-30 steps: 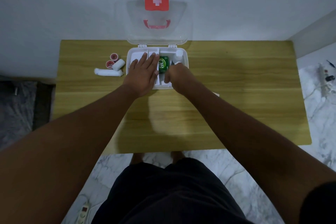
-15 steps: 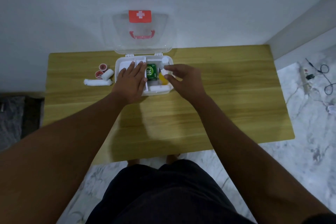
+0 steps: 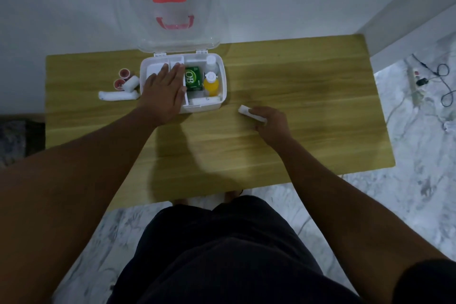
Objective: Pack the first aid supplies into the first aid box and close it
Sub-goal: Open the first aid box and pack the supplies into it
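The left hand (image 3: 162, 92) lies flat over the left compartments of the first aid box (image 3: 223, 76), hiding whatever sits under the palm. The right hand (image 3: 270, 123) covers most of a small white object (image 3: 245, 110), too little showing to name it. The green carton (image 3: 193, 78) reads "OB"; its smaller print is illegible. Both forearms run out of the bottom edge, and the wall hides the table's (image 3: 296, 96) far right corner

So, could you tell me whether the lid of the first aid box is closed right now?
No, the clear lid stands open against the wall behind the first aid box, and the supplies inside are in plain sight.
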